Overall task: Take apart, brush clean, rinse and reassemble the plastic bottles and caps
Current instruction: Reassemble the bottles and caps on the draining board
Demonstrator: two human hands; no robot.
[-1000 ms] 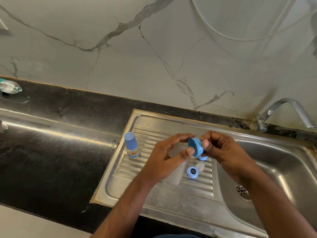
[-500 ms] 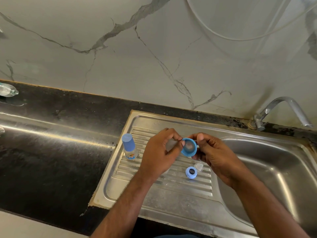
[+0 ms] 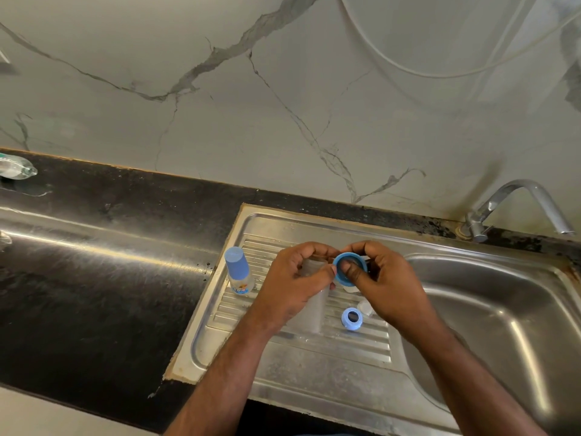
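Right hand (image 3: 382, 280) thumb now pressed inside the blue cap (image 3: 349, 267).

The right hand (image 3: 382, 280) thumb now presses inside the blue ring (image 3: 349, 268).

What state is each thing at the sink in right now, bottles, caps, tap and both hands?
Left hand: grips a clear bottle.
Clear bottle: uncapped, held over the drainboard.
Right hand: pinches the blue ring cap, thumb inside it.
Blue ring cap: off any bottle, tilted, opening toward the camera.
Small bottle: upright, capped.
Loose blue ring: lying flat on the drainboard.
Tap: no water visible.
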